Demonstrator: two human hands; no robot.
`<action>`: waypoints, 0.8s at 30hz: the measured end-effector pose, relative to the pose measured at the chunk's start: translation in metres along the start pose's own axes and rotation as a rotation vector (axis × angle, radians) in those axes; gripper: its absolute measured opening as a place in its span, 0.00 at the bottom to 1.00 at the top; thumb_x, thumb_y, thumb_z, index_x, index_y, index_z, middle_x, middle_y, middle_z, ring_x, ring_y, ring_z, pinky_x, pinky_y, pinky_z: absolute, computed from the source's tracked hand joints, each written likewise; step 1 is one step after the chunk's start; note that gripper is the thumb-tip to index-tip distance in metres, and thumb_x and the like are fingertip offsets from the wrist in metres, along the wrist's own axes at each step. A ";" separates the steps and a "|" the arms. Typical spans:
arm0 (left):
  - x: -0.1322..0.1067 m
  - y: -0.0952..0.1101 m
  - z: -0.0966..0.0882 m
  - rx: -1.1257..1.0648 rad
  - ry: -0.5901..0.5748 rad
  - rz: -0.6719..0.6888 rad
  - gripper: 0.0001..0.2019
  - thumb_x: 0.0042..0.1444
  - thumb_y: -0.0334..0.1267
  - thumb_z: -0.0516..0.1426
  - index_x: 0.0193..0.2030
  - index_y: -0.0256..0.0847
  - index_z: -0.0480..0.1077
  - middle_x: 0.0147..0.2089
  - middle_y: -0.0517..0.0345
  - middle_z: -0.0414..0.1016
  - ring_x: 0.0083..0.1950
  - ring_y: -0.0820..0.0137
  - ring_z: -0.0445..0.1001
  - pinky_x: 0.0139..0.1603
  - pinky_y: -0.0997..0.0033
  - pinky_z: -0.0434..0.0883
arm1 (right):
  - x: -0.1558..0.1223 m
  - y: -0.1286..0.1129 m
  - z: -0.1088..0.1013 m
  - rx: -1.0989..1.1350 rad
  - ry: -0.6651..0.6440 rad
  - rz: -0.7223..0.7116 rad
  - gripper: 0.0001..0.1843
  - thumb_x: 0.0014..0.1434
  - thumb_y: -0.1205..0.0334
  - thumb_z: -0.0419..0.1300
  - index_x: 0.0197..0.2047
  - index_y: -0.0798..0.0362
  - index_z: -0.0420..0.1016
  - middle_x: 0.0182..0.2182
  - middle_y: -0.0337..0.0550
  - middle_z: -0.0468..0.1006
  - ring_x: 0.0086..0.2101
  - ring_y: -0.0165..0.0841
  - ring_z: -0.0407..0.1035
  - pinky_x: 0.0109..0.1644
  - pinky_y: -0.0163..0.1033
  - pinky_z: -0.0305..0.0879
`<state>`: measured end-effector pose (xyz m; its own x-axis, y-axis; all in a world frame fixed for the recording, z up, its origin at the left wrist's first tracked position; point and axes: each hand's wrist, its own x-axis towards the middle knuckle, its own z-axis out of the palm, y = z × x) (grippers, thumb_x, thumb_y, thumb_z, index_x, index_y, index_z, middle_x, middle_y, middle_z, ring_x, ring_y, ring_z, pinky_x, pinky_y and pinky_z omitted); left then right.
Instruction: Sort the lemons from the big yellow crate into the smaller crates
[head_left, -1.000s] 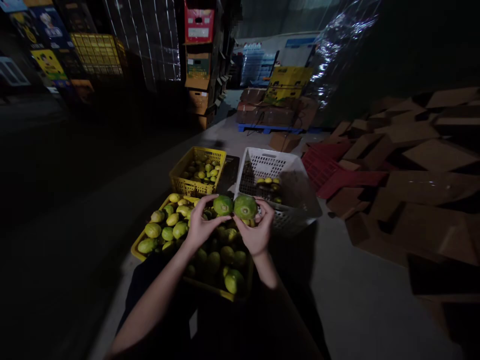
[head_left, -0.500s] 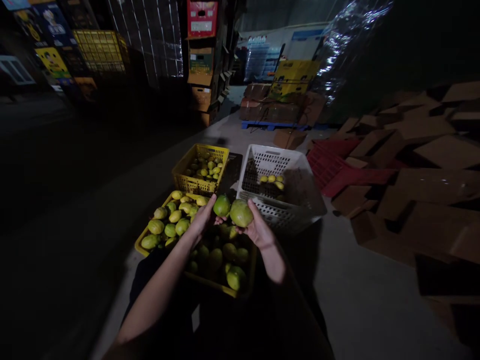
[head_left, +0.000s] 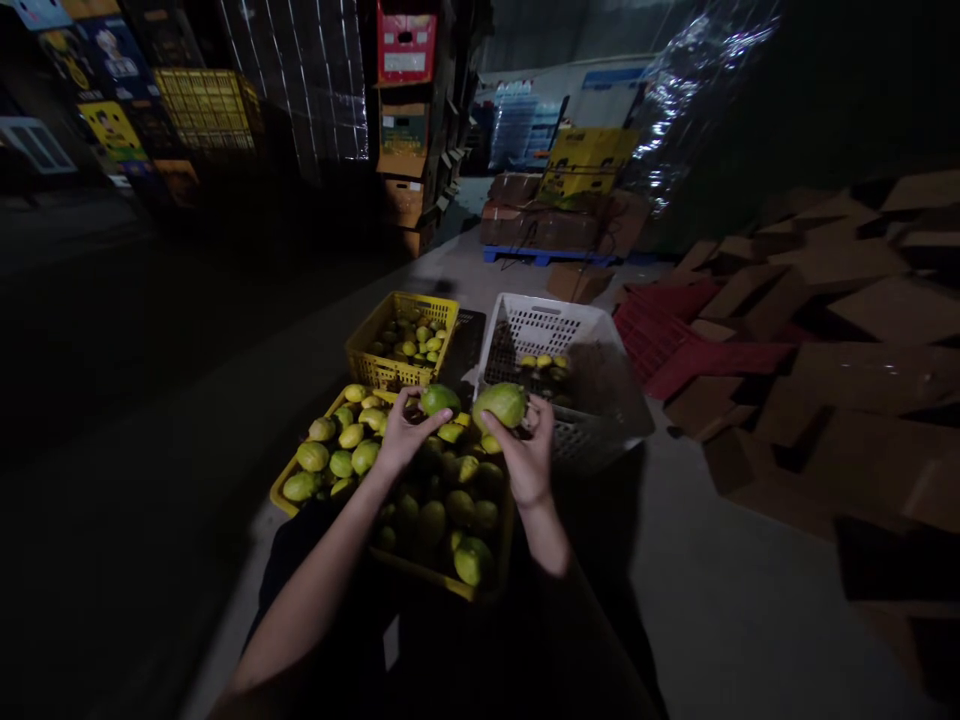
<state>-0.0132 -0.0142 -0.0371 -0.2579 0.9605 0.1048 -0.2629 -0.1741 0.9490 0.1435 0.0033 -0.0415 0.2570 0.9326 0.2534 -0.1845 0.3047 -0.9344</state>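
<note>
My left hand (head_left: pixel 407 432) is closed on a small dark green lemon (head_left: pixel 439 400), pinched between thumb and fingers. A bigger, paler green lemon (head_left: pixel 499 408) is gripped in my right hand (head_left: pixel 529 452), thumb across its near side. Both hands are held over a wide yellow crate (head_left: pixel 282 488) full of green and yellow lemons, close in front of me. Behind it on the left is a second yellow crate (head_left: pixel 397 376) with more lemons. To the right, a white crate (head_left: pixel 551 312) has several yellowish lemons (head_left: pixel 544 362) at its bottom.
Flattened cardboard boxes (head_left: pixel 847 400) are heaped on the right, with red crates (head_left: pixel 667 340) among them. A blue pallet (head_left: pixel 547 256) carrying cartons stands behind the crates. Stacked boxes (head_left: pixel 405 130) rise further back. The left side is very dark.
Both hands have turned and now show the lemons pinched at the fingertips. The lemons have risen slightly, and the right one has shifted right, so the gap between them is wider.
</note>
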 end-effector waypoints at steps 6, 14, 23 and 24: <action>-0.003 0.008 -0.001 0.089 -0.125 0.214 0.29 0.37 0.46 0.73 0.46 0.43 0.70 0.39 0.58 0.77 0.40 0.68 0.76 0.44 0.66 0.75 | -0.001 0.000 0.000 -0.175 -0.012 -0.265 0.35 0.40 0.53 0.76 0.48 0.46 0.63 0.46 0.42 0.72 0.48 0.38 0.70 0.52 0.45 0.70; -0.007 0.020 -0.012 0.171 -0.215 0.258 0.28 0.39 0.45 0.73 0.49 0.41 0.77 0.50 0.48 0.76 0.48 0.61 0.76 0.47 0.62 0.75 | 0.003 -0.009 -0.013 -0.046 -0.209 -0.171 0.35 0.37 0.56 0.77 0.49 0.48 0.71 0.45 0.44 0.78 0.45 0.41 0.75 0.50 0.49 0.74; -0.005 0.008 -0.008 -0.209 -0.078 -0.067 0.25 0.46 0.55 0.69 0.47 0.45 0.74 0.43 0.56 0.79 0.46 0.64 0.79 0.49 0.63 0.76 | -0.003 -0.012 -0.008 0.245 -0.176 0.157 0.22 0.40 0.54 0.75 0.40 0.46 0.77 0.38 0.39 0.83 0.40 0.38 0.77 0.48 0.47 0.76; -0.004 0.007 -0.007 -0.231 -0.070 -0.085 0.26 0.44 0.55 0.69 0.47 0.44 0.75 0.44 0.55 0.79 0.46 0.63 0.79 0.49 0.62 0.76 | -0.004 -0.012 -0.007 0.267 -0.174 0.189 0.21 0.41 0.54 0.75 0.39 0.46 0.78 0.38 0.39 0.83 0.41 0.38 0.77 0.47 0.47 0.76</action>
<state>-0.0206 -0.0212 -0.0330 -0.1630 0.9850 0.0557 -0.4887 -0.1297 0.8628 0.1517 -0.0052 -0.0331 0.0334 0.9892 0.1427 -0.4605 0.1420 -0.8762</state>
